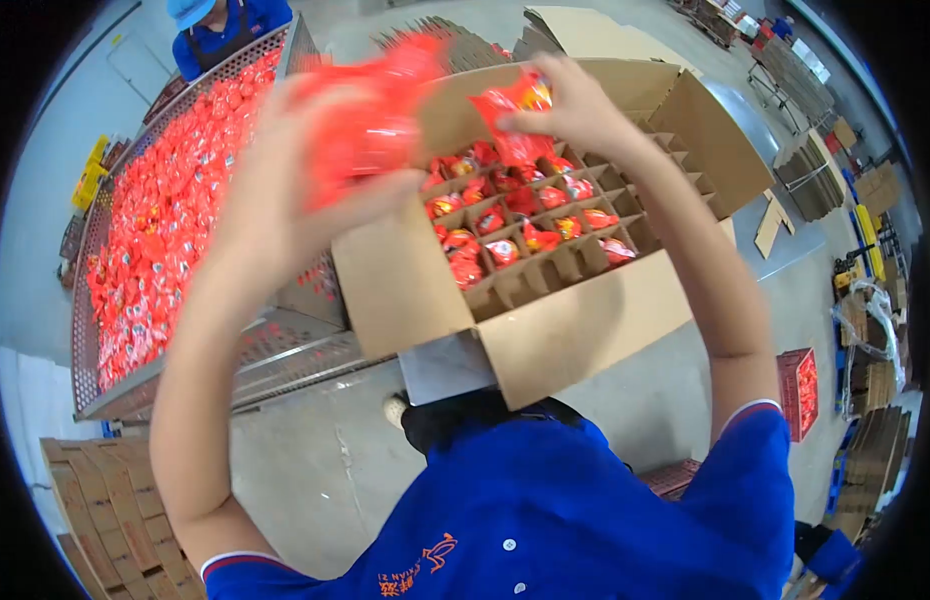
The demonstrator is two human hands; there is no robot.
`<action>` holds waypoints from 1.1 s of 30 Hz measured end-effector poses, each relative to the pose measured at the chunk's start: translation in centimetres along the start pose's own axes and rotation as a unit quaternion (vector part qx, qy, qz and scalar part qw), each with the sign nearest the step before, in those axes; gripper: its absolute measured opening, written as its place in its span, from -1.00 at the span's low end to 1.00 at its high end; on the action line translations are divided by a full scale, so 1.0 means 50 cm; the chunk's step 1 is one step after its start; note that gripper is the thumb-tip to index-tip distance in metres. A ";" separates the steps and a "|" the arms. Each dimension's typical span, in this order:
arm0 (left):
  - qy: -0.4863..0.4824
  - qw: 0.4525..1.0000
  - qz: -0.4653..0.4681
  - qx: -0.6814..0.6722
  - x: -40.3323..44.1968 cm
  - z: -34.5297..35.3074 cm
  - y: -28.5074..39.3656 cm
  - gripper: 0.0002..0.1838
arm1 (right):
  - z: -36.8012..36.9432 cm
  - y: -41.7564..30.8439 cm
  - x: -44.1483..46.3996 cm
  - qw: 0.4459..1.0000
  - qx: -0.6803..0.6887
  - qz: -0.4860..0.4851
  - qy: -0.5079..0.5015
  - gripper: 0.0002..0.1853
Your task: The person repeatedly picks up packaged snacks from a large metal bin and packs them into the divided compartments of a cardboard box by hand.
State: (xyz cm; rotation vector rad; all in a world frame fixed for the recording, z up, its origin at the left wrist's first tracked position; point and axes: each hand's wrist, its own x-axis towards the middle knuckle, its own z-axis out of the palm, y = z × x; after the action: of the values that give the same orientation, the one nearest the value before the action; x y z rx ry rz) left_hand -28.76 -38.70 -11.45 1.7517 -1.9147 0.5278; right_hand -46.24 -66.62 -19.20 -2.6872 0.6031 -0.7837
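My left hand [305, 170], smeared by motion, is closed round red wrapped packets [370, 140] above the left side of an open cardboard box [585, 330]. My right hand [575, 105] pinches a red and yellow packet [520, 110] over the back part of that box. Cardboard dividers [545, 275] split the box into small compartments. Many compartments hold red wrapped packets [553, 197]; several at the front and right show no packet. The box flaps are folded outwards.
A large perforated metal bin [90, 330] full of red packets stands at the left, with a person [230, 30] behind it. Stacked cartons [115, 510] are at the lower left. A red crate [800, 395] sits on the floor at the right, near flattened cardboard [870, 465].
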 end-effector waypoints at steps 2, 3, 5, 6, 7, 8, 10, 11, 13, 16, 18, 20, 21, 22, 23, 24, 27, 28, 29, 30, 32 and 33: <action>-0.088 0.987 -0.069 -0.116 0.042 0.133 0.074 -0.35 | 0.055 0.121 -0.060 0.993 -0.025 0.103 -0.043 -0.01; -0.155 0.976 -0.124 -0.090 0.061 0.205 0.104 -0.30 | 0.094 0.176 -0.087 0.993 -0.003 0.111 -0.041 -0.01; -0.246 0.945 -0.210 -0.059 0.094 0.325 0.151 -0.22 | 0.161 0.219 -0.141 0.987 -0.006 0.161 -0.018 -0.03; -0.272 0.929 -0.244 -0.055 0.099 0.375 0.165 -0.19 | 0.190 0.242 -0.160 0.986 0.034 0.160 -0.026 -0.03; -0.260 0.933 -0.246 -0.041 0.089 0.435 0.164 -0.17 | 0.233 0.268 -0.177 0.984 0.041 0.171 -0.008 -0.05; -0.250 0.936 -0.247 -0.030 0.078 0.488 0.158 -0.15 | 0.205 0.234 -0.191 0.971 0.043 0.228 -0.051 -0.10; -0.237 0.940 -0.244 -0.038 0.045 0.563 0.133 -0.10 | 0.203 0.253 -0.212 0.972 0.065 0.218 -0.063 -0.14; -0.222 0.941 -0.250 -0.053 0.034 0.583 0.122 -0.05 | 0.197 0.275 -0.212 0.970 0.064 0.226 -0.063 -0.14; -0.172 0.953 -0.228 -0.102 0.008 0.581 0.102 0.05 | 0.177 0.302 -0.218 0.973 0.153 0.154 -0.084 -0.15; -0.104 0.951 -0.224 -0.186 -0.036 0.564 0.062 0.04 | 0.116 0.311 -0.210 0.888 0.368 0.243 -0.130 -0.38; -0.096 0.953 -0.239 -0.160 -0.059 0.550 0.056 -0.05 | 0.092 0.315 -0.216 0.884 0.356 0.278 -0.123 -0.47; -0.100 0.940 -0.289 -0.153 -0.082 0.558 0.049 -0.11 | 0.100 0.320 -0.228 0.859 0.380 0.339 -0.059 -0.49; -0.092 0.928 -0.322 -0.165 -0.081 0.551 0.053 -0.24 | 0.107 0.314 -0.233 0.912 0.290 0.283 -0.058 -0.51; -0.094 0.926 -0.325 -0.165 -0.077 0.540 0.053 -0.24 | 0.105 0.313 -0.235 0.911 0.292 0.284 -0.062 -0.51; -0.118 0.921 -0.334 -0.162 -0.074 0.529 0.050 -0.35 | 0.098 0.314 -0.237 0.925 0.233 0.286 -0.087 -0.48; -0.141 0.914 -0.345 -0.159 -0.073 0.520 0.050 -0.45 | 0.087 0.304 -0.236 0.936 0.172 0.285 -0.114 -0.45; -0.163 0.915 -0.343 -0.138 -0.085 0.497 0.052 -0.63 | 0.062 0.297 -0.232 0.967 0.029 0.204 -0.151 -0.32; -0.161 0.910 -0.360 -0.129 -0.096 0.498 0.056 -0.63 | 0.055 0.294 -0.223 0.968 -0.003 0.179 -0.174 -0.28; -0.133 0.923 -0.346 -0.103 -0.105 0.507 0.061 -0.67 | 0.051 0.294 -0.219 0.969 0.006 0.165 -0.182 -0.28; -0.105 0.936 -0.328 -0.078 -0.103 0.506 0.073 -0.70 | 0.048 0.296 -0.217 0.967 -0.015 0.155 -0.199 -0.30; -0.086 0.947 -0.310 -0.012 -0.103 0.506 0.105 -0.72 | 0.048 0.301 -0.220 0.963 -0.029 0.149 -0.225 -0.30; -0.042 0.953 -0.301 -0.008 -0.093 0.494 0.131 -0.73 | 0.048 0.307 -0.224 0.962 -0.035 0.147 -0.227 -0.34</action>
State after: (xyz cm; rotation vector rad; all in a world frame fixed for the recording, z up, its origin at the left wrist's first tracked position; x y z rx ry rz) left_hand -37.33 -48.71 -33.84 2.2360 -1.3137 0.2105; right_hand -58.27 -74.51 -31.85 -2.6161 0.8872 -0.0613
